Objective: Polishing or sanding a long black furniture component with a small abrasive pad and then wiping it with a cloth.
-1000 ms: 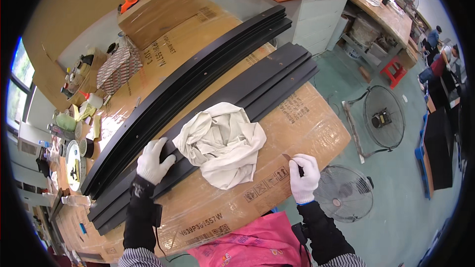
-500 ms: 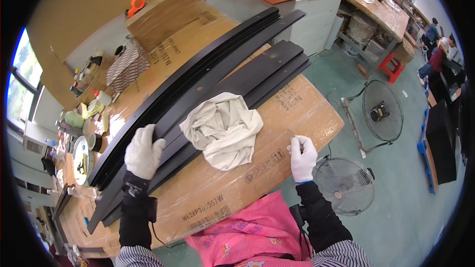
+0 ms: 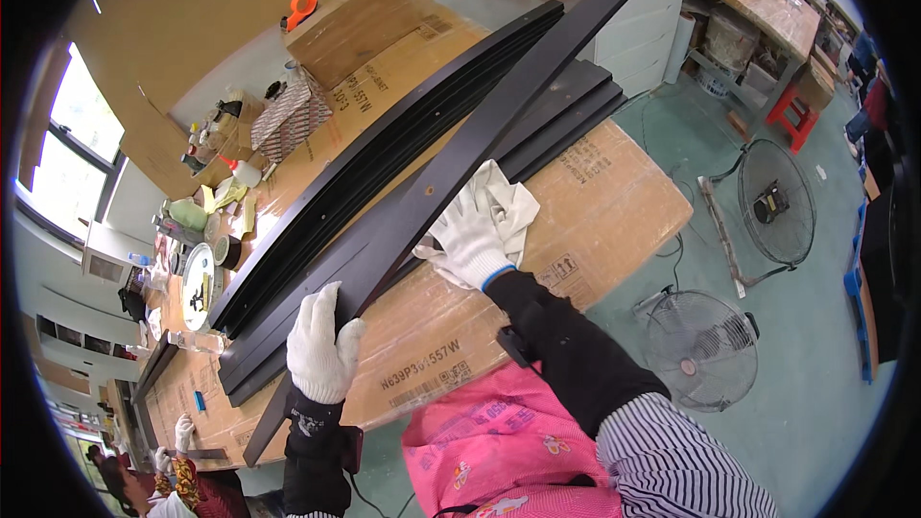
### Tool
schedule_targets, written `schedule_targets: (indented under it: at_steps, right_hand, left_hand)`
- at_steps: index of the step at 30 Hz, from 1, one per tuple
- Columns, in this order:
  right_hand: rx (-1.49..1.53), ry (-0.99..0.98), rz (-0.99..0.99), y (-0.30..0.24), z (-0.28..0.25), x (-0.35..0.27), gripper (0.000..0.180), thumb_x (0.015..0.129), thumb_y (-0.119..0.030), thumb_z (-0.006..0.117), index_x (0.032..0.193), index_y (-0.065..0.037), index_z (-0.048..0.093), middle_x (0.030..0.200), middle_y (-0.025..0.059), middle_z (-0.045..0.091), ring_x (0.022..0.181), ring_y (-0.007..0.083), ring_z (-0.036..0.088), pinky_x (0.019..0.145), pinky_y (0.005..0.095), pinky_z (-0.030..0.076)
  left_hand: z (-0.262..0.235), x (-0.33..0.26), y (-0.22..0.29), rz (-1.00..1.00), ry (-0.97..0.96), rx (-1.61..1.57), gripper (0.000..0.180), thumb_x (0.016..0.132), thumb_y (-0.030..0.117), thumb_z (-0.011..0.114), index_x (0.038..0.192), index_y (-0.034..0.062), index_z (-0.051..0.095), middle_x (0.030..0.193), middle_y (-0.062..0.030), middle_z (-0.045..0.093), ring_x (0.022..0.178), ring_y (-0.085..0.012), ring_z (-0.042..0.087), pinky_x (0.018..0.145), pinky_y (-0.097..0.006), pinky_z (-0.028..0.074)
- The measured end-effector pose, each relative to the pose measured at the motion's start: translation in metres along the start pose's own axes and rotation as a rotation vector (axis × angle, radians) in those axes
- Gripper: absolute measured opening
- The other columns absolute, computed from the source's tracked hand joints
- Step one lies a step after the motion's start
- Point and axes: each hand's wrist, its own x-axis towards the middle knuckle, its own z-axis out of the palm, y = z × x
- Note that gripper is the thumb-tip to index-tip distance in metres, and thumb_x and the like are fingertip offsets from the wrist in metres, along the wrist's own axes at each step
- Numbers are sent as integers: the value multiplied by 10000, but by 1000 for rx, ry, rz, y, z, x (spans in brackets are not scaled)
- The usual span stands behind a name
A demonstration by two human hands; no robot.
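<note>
Head view: we lift one long black board off the stack while the cloth sits under our right hand.

We judge the wiping to be at an early stage: one black board (image 3: 499, 125) is raised at a slant across the pile of black boards (image 3: 384, 173) on the cardboard-covered table (image 3: 614, 201), and the rest lie untouched. Our left hand (image 3: 321, 345), in a white glove, curls its fingers around the board's near end, gripping its edge. Our right hand (image 3: 470, 245) lies nearly flat, fingers loosely spread, pressing the white cloth (image 3: 508, 201) against the board's side. Two fans (image 3: 696, 350) stand on the green floor to our right.
</note>
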Motion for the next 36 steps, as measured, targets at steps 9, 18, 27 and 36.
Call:
schedule_targets:
  at_steps: [9, 18, 27, 36]
  right_hand:
    - [142, 231, 186, 102, -139, -151, 219, 815, -168, 796, 1004, -67, 750, 1034, 159, 708, 1007, 337, 666, 889, 446, 523]
    - [281, 291, 211, 23, -184, -136, 161, 854, -149, 811, 963, -65, 729, 1114, 124, 708, 1072, 317, 678, 930, 439, 535]
    - [264, -93, 47, 7, -110, -109, 229, 802, -268, 727, 963, -107, 700, 996, 123, 677, 1051, 341, 642, 991, 509, 460]
    - [-282, 178, 723, 365, -144, -66, 381, 966, -419, 669, 1091, -59, 647, 1206, 170, 641, 1214, 363, 580, 1063, 570, 400]
  left_hand:
    - [57, -22, 7, 51, -110, -53, 525, 918, 279, 757, 1343, 17, 595, 1098, -181, 656, 978, -404, 675, 797, -467, 558]
    - [133, -80, 43, 1, -220, -18, 527, 842, 276, 803, 1275, 32, 628, 1116, -163, 671, 1057, -387, 655, 873, -468, 550]
    - [128, -106, 27, -86, -109, -137, 413, 798, 124, 754, 1206, 58, 754, 1184, -161, 670, 1069, -373, 626, 948, -463, 529]
    - [127, -103, 17, -77, -158, -141, 466, 743, 187, 804, 1196, 84, 758, 1144, -121, 668, 1000, -331, 630, 875, -436, 541]
